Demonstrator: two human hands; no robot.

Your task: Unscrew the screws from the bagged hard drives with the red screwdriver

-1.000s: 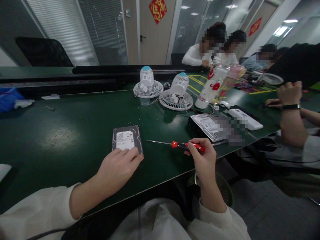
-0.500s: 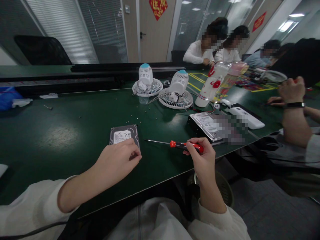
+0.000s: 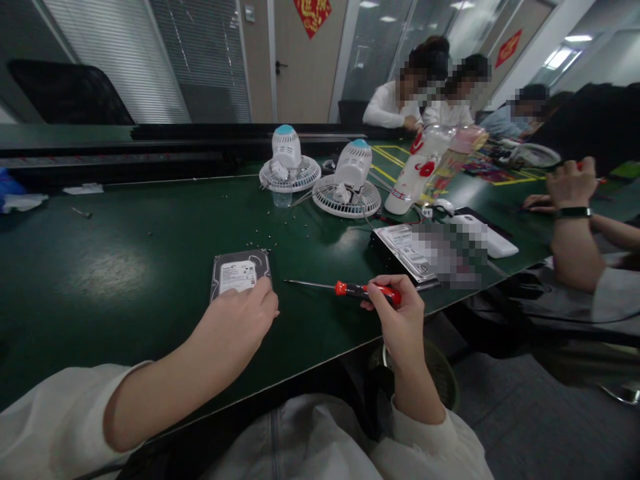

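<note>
A hard drive [image 3: 238,272] with a white label lies flat on the green table. My left hand [image 3: 239,325] rests over its near right corner, fingers curled and pressed together. Their tips are partly hidden, so whatever they may pinch does not show. In my right hand [image 3: 401,312] is a red and black screwdriver [image 3: 354,290], gripped by the handle. Its shaft points left, and the tip stays a short gap to the right of the drive, apart from it.
Small screws [image 3: 260,243] are scattered behind the drive. Two white fans [image 3: 353,167] stand face down farther back. Right of them are bottles [image 3: 415,173], a stack of hard drives [image 3: 404,250] and a white power bank [image 3: 487,237]. A co-worker's hand [image 3: 573,183] is at the right.
The whole view has shifted slightly. My left hand's fingers have turned a little and curled in at the drive's corner. The screwdriver keeps nearly the same pose in my right hand.
</note>
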